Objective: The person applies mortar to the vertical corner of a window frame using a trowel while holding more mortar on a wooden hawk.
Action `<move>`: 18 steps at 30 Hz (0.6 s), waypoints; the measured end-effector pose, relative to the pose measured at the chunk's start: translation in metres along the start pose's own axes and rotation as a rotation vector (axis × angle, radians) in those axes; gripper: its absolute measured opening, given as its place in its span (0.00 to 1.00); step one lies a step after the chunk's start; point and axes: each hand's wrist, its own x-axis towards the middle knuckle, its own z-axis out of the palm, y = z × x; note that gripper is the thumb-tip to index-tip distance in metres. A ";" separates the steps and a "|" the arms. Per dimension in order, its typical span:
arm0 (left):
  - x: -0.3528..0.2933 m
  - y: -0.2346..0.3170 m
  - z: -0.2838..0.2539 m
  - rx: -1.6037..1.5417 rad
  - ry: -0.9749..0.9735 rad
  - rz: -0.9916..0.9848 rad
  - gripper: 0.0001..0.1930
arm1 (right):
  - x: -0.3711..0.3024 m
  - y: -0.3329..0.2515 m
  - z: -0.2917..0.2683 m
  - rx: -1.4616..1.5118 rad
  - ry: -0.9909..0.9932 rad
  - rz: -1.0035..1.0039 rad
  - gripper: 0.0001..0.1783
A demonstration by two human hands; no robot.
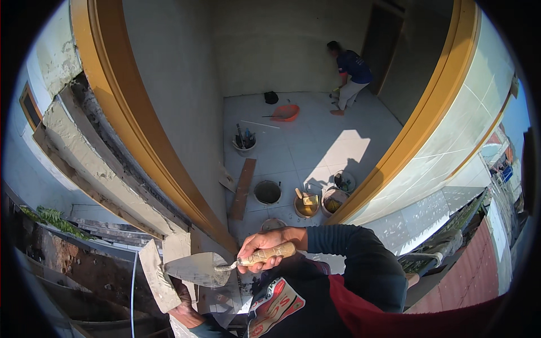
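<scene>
My right hand [260, 247] is closed round the wooden handle of a pointed trowel [197, 267], its grey blade aimed left. The blade's tip meets or lies very near the edge of a pale, flat rectangular slab [155, 276], where some grey mortar clings. My left hand [186, 308] grips that slab from its near right side; part of the fingers is hidden behind it. Whether the slab is a tile piece or a board, I cannot tell. Both hands are beside the left side of an orange-brown door frame [169, 169].
Inside the doorway, buckets [267, 192] and a brown plank [243, 188] stand or lie on the tiled floor [282, 155]. Farther back are an orange basin [285, 113] and a bending person [352, 70]. A rough masonry edge [107, 158] runs along the left.
</scene>
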 end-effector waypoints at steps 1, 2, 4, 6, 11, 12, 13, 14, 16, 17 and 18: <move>0.003 0.005 0.005 -0.047 -0.041 -0.032 0.17 | -0.009 -0.002 0.001 -0.071 0.061 -0.021 0.22; 0.005 0.005 0.009 -0.065 -0.064 -0.045 0.17 | -0.015 -0.005 0.002 -0.144 0.120 -0.042 0.22; 0.004 -0.004 0.023 -0.101 0.125 0.066 0.16 | -0.019 -0.010 0.011 -0.183 0.161 -0.065 0.21; 0.002 -0.011 0.028 -0.087 0.026 0.017 0.16 | -0.006 -0.014 0.021 -0.516 0.295 -0.292 0.22; 0.013 -0.038 0.042 -0.197 -0.028 -0.057 0.14 | 0.079 0.003 -0.008 -1.566 0.640 -1.066 0.22; 0.014 -0.042 0.045 -0.269 -0.014 -0.066 0.15 | 0.092 0.009 -0.011 -1.597 0.697 -1.041 0.23; 0.013 -0.042 0.047 -0.341 -0.003 -0.074 0.16 | 0.104 0.014 -0.013 -1.656 0.737 -1.039 0.23; 0.012 -0.039 0.046 -0.338 -0.003 -0.069 0.16 | 0.111 0.021 -0.014 -1.654 0.730 -1.041 0.23; 0.008 -0.035 0.043 -0.338 0.071 0.045 0.15 | 0.120 0.026 -0.009 -1.764 0.760 -1.232 0.22; 0.005 -0.029 0.041 -0.334 0.072 0.066 0.14 | 0.119 0.032 -0.006 -1.722 0.794 -1.167 0.20; 0.002 -0.023 0.040 -0.338 0.012 0.069 0.14 | 0.118 0.036 -0.011 -1.722 0.788 -1.165 0.20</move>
